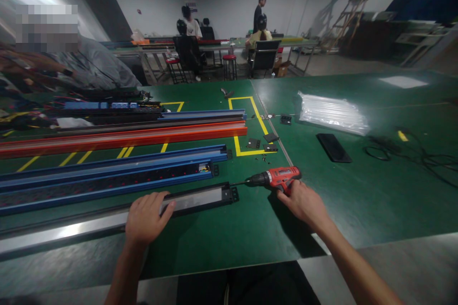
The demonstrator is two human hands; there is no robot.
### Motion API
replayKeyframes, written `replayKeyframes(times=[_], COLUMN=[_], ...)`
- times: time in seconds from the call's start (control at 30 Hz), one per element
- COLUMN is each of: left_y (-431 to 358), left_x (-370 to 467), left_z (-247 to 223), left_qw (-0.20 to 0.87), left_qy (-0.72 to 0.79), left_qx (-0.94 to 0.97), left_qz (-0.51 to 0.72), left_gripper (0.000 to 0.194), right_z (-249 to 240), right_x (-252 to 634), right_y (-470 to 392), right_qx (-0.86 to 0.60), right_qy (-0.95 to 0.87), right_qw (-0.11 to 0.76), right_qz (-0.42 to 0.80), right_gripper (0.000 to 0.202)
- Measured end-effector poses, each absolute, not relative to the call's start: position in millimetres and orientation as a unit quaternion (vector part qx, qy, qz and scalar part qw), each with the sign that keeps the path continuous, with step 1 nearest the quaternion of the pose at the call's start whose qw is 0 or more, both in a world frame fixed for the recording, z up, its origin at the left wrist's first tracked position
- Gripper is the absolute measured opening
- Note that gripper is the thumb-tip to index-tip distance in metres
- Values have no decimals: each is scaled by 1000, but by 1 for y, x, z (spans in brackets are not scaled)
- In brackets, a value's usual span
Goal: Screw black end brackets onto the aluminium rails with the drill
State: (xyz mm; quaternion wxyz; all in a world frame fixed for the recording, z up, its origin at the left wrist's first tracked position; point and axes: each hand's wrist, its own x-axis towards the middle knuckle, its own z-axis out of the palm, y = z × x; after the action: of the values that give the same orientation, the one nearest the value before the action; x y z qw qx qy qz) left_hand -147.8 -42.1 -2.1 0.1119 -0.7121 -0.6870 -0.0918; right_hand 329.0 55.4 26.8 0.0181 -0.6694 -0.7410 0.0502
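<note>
Head view: drill (pixel 282 177) at the rail's (pixel 200 198) end

The rail lies on the tabletop (pixel 200 243), left hand (pixel 145 217) clamped over it, right hand (pixel 304 200) closed around the drill. Lining up seems in hand, calling for a straight bit (pixel 241 182), steady rail. Beyond, a blue channel (pixel 186 179) holds wires (pixel 205 169).

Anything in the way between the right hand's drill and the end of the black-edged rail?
Nothing visible between them. The drill in the right hand points its bit at the rail's end; the small black parts lie beyond that line.
</note>
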Motion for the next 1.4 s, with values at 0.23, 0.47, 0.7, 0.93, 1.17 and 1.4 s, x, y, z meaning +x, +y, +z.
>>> replayKeyframes(times=[0.23, 0.47, 0.7, 0.93, 1.17, 1.4], left_y=[-42, -42, -42, -42, -41, -41], left_x=[-150, -149, -147, -147, -150, -151], left_z=[-4, -3, -2, -2, -5, -6], left_qw=[123, 140, 140, 144, 142, 138], left_qy=[-681, -679, -676, -677, -670, -670], left_qx=[-716, -716, -718, -716, -722, -723], left_qz=[-90, -87, -91, -92, -101, -100], left_gripper=[52, 51, 49, 49, 48, 47], right_z=[19, 19, 27, 24, 24, 24], right_x=[335, 335, 329, 329, 329, 334], right_y=[56, 55, 55, 54, 55, 56], right_qx=[-650, -646, -660, -654, -648, -634], right_qy=[-757, -760, -750, -755, -761, -772], right_qw=[40, 33, 20, 34, 36, 49], right_qz=[59, 57, 48, 30, 18, 23], right_gripper=[50, 52, 52, 53, 51, 51])
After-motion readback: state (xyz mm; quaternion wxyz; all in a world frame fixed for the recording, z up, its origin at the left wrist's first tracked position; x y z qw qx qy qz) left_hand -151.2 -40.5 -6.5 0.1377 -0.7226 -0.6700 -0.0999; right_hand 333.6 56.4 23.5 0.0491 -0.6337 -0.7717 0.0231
